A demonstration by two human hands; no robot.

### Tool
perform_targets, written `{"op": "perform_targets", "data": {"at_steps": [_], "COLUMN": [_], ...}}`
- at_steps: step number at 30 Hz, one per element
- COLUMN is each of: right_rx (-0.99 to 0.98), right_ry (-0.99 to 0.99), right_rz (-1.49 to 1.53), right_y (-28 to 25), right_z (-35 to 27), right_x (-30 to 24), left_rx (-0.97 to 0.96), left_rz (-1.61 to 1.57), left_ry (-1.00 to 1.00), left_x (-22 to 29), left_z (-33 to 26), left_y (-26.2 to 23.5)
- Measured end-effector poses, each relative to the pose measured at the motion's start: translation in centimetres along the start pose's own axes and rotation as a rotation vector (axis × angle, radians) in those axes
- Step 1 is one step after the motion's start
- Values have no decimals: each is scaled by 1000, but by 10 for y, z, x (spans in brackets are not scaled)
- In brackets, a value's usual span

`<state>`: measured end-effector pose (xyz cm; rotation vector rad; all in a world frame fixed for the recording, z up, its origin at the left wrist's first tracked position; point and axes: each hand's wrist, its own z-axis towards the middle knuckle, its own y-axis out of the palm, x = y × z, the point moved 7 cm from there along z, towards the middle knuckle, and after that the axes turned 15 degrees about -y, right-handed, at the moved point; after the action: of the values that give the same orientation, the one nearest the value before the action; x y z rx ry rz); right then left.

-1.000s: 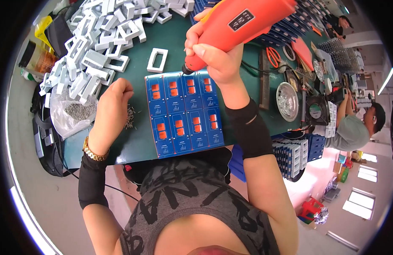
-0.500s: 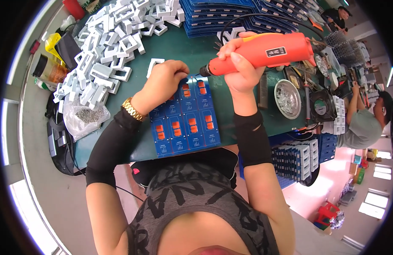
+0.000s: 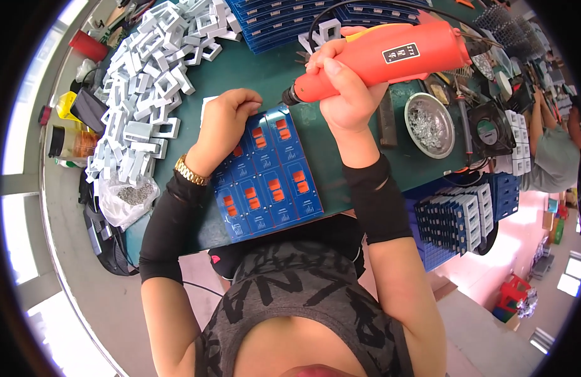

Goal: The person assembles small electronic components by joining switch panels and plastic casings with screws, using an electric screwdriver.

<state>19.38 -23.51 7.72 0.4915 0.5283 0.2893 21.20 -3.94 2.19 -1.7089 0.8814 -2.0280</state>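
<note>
My right hand (image 3: 350,94) grips a red electric screwdriver (image 3: 391,58), held nearly level with its black nose pointing left. The bit is over the far edge of a blue printed panel (image 3: 260,215) that has orange parts in its openings. My left hand (image 3: 222,125), in front of a gold bracelet, rests over the panel's far left corner. Its thumb and fingertips are pinched together beside the bit; whatever they hold is too small to make out. Part of a white plastic frame (image 3: 206,108) shows behind that hand.
Loose white frames (image 3: 143,91) are heaped at left, by a plastic bag of small screws (image 3: 135,195). Stacked blue panels (image 3: 265,25) stand at the back. Right of my right hand are a metal bowl of small clear parts (image 3: 428,125) and a black fan (image 3: 490,131). A co-worker (image 3: 551,157) sits far right.
The whole view has shifted and turned slightly, so the panel and both hands appear farther left. Both hands keep nearly the same place against the panel, with the screwdriver still at its far edge.
</note>
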Motion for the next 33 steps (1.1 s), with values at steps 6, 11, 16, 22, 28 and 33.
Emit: {"op": "perform_targets", "data": {"at_steps": [6,11,16,22,28,33], "right_rx": [-79,-137,-132,-120,-120,-126], "right_ry": [21,-12,6,10,82,128], "right_rz": [-31,-57,-59,-33,74,139], "right_y": [10,16,16,15,16,19], "right_z": [-9,-11,-13,-14,-14,-17], "right_x": [1,0,3,4,5,9], "left_rx": [25,-28,17,45,-38,-114], "left_rz": [-42,101,130,181,42,-60], "left_ry": [-152,-91,1,90,-9,-126], "left_x": [-5,-5,-4,1,-7,-15], "left_z": [-7,-8,-9,-14,-10,-5], "left_y": [-3,6,7,11,4,3]}}
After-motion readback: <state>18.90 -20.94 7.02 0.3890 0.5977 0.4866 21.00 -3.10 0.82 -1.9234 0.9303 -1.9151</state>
